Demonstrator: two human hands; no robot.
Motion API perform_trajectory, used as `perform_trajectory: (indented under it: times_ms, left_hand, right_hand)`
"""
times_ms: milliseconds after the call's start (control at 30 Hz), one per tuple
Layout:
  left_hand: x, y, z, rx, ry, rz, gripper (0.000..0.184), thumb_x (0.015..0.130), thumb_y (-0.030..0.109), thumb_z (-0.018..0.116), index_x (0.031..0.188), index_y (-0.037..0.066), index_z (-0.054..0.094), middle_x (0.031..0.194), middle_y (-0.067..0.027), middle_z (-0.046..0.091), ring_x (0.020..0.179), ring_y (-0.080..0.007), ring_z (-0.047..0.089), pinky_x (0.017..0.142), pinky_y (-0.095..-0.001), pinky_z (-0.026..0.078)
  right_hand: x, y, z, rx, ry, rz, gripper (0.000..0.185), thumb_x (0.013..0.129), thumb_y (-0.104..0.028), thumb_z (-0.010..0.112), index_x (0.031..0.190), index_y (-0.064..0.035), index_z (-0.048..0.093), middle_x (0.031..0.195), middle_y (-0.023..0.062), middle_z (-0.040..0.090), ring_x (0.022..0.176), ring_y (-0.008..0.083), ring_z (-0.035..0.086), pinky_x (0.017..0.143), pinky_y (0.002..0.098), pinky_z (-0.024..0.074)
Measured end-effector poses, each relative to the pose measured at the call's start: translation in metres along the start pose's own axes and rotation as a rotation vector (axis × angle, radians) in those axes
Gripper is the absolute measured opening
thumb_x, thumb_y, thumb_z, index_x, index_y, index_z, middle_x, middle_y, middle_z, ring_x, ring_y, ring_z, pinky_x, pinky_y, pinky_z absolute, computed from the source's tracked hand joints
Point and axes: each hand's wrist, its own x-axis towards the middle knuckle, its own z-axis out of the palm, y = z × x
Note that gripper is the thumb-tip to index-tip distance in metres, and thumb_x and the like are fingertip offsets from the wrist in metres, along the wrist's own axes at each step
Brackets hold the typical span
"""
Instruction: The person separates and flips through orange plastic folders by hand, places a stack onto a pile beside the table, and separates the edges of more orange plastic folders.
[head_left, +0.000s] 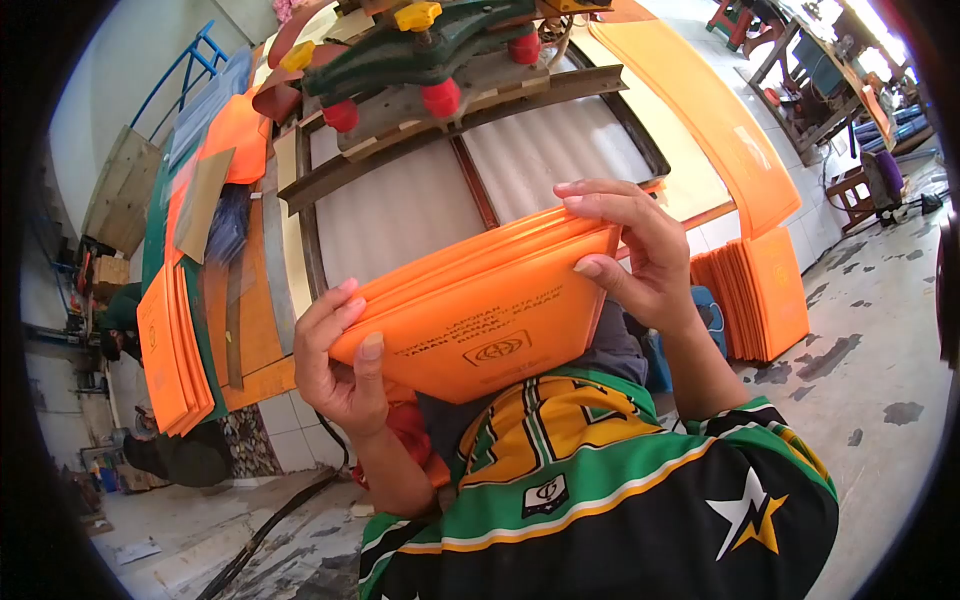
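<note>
A stack of orange folders (pixel 500 300) with dark printed text and an emblem is held up above my lap, tilted, its front cover facing up toward me. My left hand (pixel 345 360) grips the stack's left end, thumb on the front cover and fingers over the top edge. At the right end my right hand (pixel 635 250) pinches the upper corner between thumb and fingers. Just beyond the stack lies a metal frame (pixel 465 180) with whitish padded panels, at the near side of a green machine (pixel 420 60) with red and yellow knobs.
Orange folders (pixel 170 350) hang over the table's left edge. A thick orange stack (pixel 755 300) stands at the right, below a large orange sheet (pixel 700 110). Brown card (pixel 205 205) lies at the left. A wooden workbench (pixel 835 70) stands at the back right.
</note>
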Motion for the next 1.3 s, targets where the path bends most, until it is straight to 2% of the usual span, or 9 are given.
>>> perform_trajectory:
  times_ms: [367, 467, 533, 633, 767, 1033, 1100, 1200, 1300]
  left_hand:
    - [-0.011, -0.002, -0.002, 0.060, 0.046, 0.073, 0.033, 0.094, 0.032, 0.069, 0.105, 0.001, 0.069, 0.114, -0.0204, 0.068, 0.104, -0.0289, 0.065, 0.091, -0.0386, 0.052]
    - [-0.019, -0.009, 0.004, 0.115, 0.014, 0.109, 0.046, 0.094, 0.036, 0.069, 0.121, 0.000, 0.061, 0.120, -0.0212, 0.065, 0.107, -0.0280, 0.063, 0.092, -0.0383, 0.052]
    - [-0.025, -0.004, 0.025, -0.209, 0.309, 0.004, 0.068, 0.094, 0.038, 0.070, 0.144, 0.000, 0.042, 0.128, -0.0203, 0.059, 0.110, -0.0278, 0.061, 0.098, -0.0409, 0.049]
    - [-0.027, 0.004, 0.023, -0.267, 0.363, -0.088, 0.093, 0.089, 0.046, 0.075, 0.153, 0.002, 0.024, 0.134, -0.0189, 0.056, 0.116, -0.0279, 0.060, 0.106, -0.0437, 0.048]
    - [-0.053, -0.015, 0.013, -0.578, 0.226, -0.260, 0.093, 0.087, 0.049, 0.077, 0.152, 0.002, 0.029, 0.134, -0.0174, 0.055, 0.121, -0.0278, 0.059, 0.108, -0.0446, 0.049]
    - [-0.165, -0.069, -0.010, -0.434, 0.224, -0.530, 0.077, 0.090, 0.046, 0.075, 0.142, 0.000, 0.042, 0.137, -0.0145, 0.054, 0.124, -0.0275, 0.057, 0.107, -0.0440, 0.048]
    - [-0.160, -0.051, 0.002, -0.667, 0.535, -0.789, 0.094, 0.086, 0.058, 0.075, 0.149, 0.002, 0.035, 0.146, -0.0140, 0.048, 0.131, -0.0267, 0.052, 0.106, -0.0441, 0.048]
    - [-0.154, -0.036, 0.010, -0.400, 0.278, -0.489, 0.091, 0.085, 0.056, 0.077, 0.145, -0.001, 0.038, 0.141, -0.0130, 0.052, 0.125, -0.0259, 0.056, 0.103, -0.0434, 0.050]
    - [-0.146, -0.041, 0.007, -0.443, 0.335, -0.584, 0.088, 0.084, 0.053, 0.080, 0.142, -0.002, 0.042, 0.135, -0.0128, 0.056, 0.120, -0.0253, 0.059, 0.101, -0.0429, 0.051]
  right_hand:
    - [-0.008, 0.007, 0.000, 0.059, -0.009, -0.035, 0.035, 0.089, -0.016, 0.078, 0.117, -0.0004, 0.062, 0.129, 0.0246, 0.062, 0.122, 0.0304, 0.062, 0.098, 0.0375, 0.0525]
    - [-0.008, 0.009, 0.006, 0.158, 0.002, -0.052, 0.038, 0.090, -0.016, 0.077, 0.120, -0.0017, 0.058, 0.129, 0.0251, 0.061, 0.122, 0.0318, 0.061, 0.100, 0.0397, 0.0514]
    - [-0.012, 0.009, 0.014, 0.379, 0.066, -0.028, 0.044, 0.088, -0.009, 0.078, 0.125, -0.0033, 0.055, 0.129, 0.0221, 0.061, 0.122, 0.0275, 0.061, 0.100, 0.0391, 0.0511]
    - [-0.020, 0.007, 0.028, 0.484, 0.119, -0.029, 0.053, 0.089, -0.006, 0.076, 0.133, -0.0022, 0.047, 0.130, 0.0210, 0.058, 0.126, 0.0281, 0.058, 0.104, 0.0402, 0.0478]
    - [-0.033, -0.003, 0.036, 0.582, 0.166, 0.163, 0.079, 0.089, -0.014, 0.079, 0.151, -0.0024, 0.033, 0.126, 0.0155, 0.058, 0.118, 0.0203, 0.059, 0.103, 0.0328, 0.0451]
    - [-0.057, 0.015, 0.032, 0.461, -0.007, 0.269, 0.074, 0.090, -0.033, 0.078, 0.144, 0.0001, 0.040, 0.131, 0.0095, 0.050, 0.126, 0.0189, 0.046, 0.110, 0.0335, 0.0342]
    - [-0.067, 0.008, 0.043, 0.561, 0.073, 0.359, 0.072, 0.088, -0.031, 0.079, 0.141, 0.0001, 0.042, 0.129, 0.0091, 0.049, 0.127, 0.0192, 0.045, 0.110, 0.0337, 0.0336]
    - [-0.067, 0.006, 0.045, 0.545, 0.127, 0.242, 0.069, 0.087, -0.028, 0.081, 0.139, 0.0007, 0.045, 0.129, 0.0101, 0.050, 0.125, 0.0202, 0.047, 0.107, 0.0342, 0.0363]
    - [-0.063, 0.009, 0.035, 0.394, 0.002, 0.221, 0.067, 0.089, -0.027, 0.080, 0.140, 0.0006, 0.046, 0.128, 0.0097, 0.052, 0.123, 0.0193, 0.049, 0.106, 0.0341, 0.0379]
